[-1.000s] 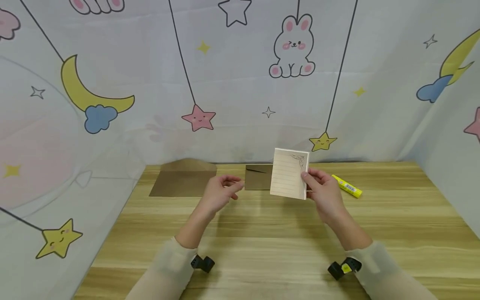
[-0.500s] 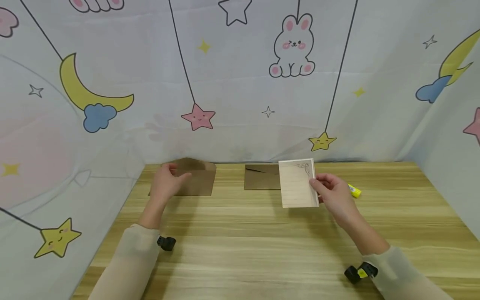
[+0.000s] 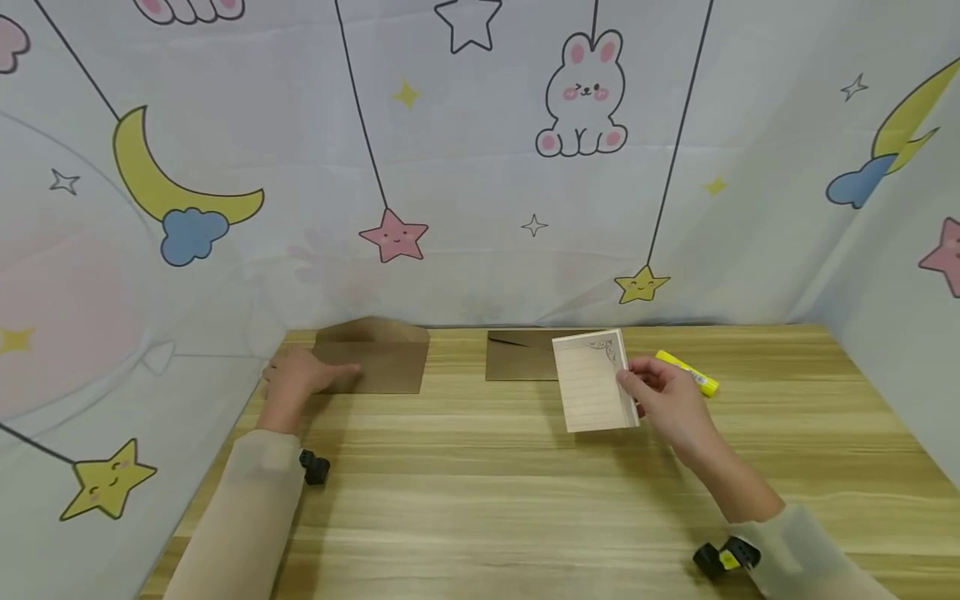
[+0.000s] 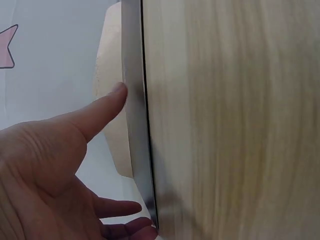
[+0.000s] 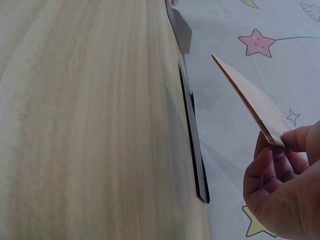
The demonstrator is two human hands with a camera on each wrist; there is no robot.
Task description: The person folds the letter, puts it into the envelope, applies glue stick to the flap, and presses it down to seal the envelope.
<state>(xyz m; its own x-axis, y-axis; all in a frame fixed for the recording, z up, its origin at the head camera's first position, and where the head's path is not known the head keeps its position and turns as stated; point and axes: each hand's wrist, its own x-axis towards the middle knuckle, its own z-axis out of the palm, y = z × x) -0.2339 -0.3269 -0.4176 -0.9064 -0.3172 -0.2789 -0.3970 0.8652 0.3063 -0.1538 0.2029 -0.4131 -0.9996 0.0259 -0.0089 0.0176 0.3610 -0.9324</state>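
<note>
Near the back left of the table, my left hand point(image 3: 296, 375) lies over the left end of a large brown envelope point(image 3: 393, 368) whose flap is up. In the left wrist view the thumb reaches along the envelope point(image 4: 136, 120) and the other fingers are near its end corner. My right hand point(image 3: 678, 408) pinches a small lined notepad point(image 3: 594, 385) by its right edge, thumb in front and fingers behind. Printed scrollwork decorates the pad's top corner. Raised above the table, the pad overlaps a smaller brown envelope point(image 3: 519, 358) in the head view.
A yellow glue stick point(image 3: 705, 383) lies on the wooden table point(image 3: 480, 492), just behind my right hand. A white cloth backdrop point(image 3: 480, 150) with cartoon prints hangs along the table's back edge and at both sides.
My left hand has swept left from the middle to the large envelope's left end. My right hand has moved slightly right and down with the notepad, which now leans more.
</note>
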